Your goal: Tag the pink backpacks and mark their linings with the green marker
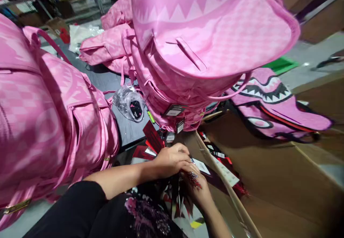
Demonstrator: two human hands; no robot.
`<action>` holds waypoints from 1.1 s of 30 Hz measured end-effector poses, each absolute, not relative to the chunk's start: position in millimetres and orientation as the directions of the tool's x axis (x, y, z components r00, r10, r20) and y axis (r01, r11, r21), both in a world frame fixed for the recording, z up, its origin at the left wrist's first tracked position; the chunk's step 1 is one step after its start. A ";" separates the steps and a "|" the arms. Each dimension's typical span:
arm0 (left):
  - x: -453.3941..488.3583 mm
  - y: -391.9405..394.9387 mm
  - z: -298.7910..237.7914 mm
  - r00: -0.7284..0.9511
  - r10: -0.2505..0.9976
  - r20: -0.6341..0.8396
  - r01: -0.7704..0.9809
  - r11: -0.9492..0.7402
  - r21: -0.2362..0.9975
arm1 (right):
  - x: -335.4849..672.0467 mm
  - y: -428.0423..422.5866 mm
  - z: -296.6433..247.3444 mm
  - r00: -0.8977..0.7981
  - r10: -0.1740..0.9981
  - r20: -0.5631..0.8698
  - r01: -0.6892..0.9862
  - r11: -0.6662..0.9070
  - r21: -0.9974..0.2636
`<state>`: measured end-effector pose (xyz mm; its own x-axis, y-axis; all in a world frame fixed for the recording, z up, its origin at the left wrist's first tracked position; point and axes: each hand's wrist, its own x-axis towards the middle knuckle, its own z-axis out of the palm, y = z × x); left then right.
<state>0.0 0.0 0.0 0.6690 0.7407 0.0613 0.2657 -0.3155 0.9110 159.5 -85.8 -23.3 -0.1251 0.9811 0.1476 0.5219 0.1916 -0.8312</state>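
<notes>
My left hand (172, 160) reaches in from the left with its fingers curled, meeting the fingers of my right hand (197, 186). Whatever is pinched between the left fingers is hidden. Closed round a bunch of hang tags (176, 198), my right hand has dark and red strings showing by its fingers and tags dangling below it. A dark red tag (153, 136) stands up just beyond my left hand. Further forward, a tall pile of pink backpacks (172, 84) carries black tags (175, 110) at its lower edge.
More pink backpacks (51, 112) are lined up on the left. A clear plastic bag (129, 103) and a yellow-green marker (151, 116) lie on the dark table (130, 129). At right, an open cardboard box (258, 166) has red and black tags at its edge and a pink shark-face backpack (271, 103) above it.
</notes>
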 end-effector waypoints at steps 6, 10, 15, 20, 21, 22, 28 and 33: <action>-0.6 -14.4 1.4 0.485 0.874 -0.038 0.363 -0.162 0.918 | 141.9 -89.5 -34.1 -0.074 0.994 0.075 0.532 0.103 -0.841; -4.6 -16.3 4.6 0.522 0.850 -0.069 0.304 -0.110 0.946 | 145.6 -89.2 -38.6 -0.053 0.994 0.096 0.547 0.110 -0.830; -6.2 -12.1 8.9 0.555 0.831 -0.037 0.439 -0.255 0.862 | 149.3 -90.6 -43.5 -0.089 0.991 0.103 0.560 0.136 -0.817; -6.2 -9.4 -2.1 0.529 0.840 -0.121 0.194 0.020 0.981 | 147.1 -92.2 -36.8 -0.053 0.994 0.099 0.539 0.112 -0.835; -6.7 -8.5 -6.2 0.521 0.841 -0.144 0.153 0.074 0.986 | 147.4 -92.2 -34.9 -0.071 0.994 0.084 0.522 0.108 -0.846; -7.2 -7.5 -10.8 0.535 0.827 -0.170 0.110 0.132 0.985 | 147.8 -92.3 -33.5 -0.096 0.993 0.062 0.504 0.102 -0.858; -6.2 -5.0 -30.0 0.731 0.657 -0.183 -0.010 0.279 0.960 | 151.3 -93.5 -37.5 -0.094 0.994 -0.056 0.441 -0.009 -0.897; -20.3 23.7 -23.2 0.504 0.851 -0.151 0.097 0.118 0.988 | 158.3 -97.1 -42.9 -0.111 0.993 0.049 0.517 0.100 -0.850</action>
<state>-20.3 23.7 -23.2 0.5036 0.8507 -0.1505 0.0968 0.1176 0.9883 158.3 -97.1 -42.9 -0.1113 0.9926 0.0493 0.5175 0.1002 -0.8498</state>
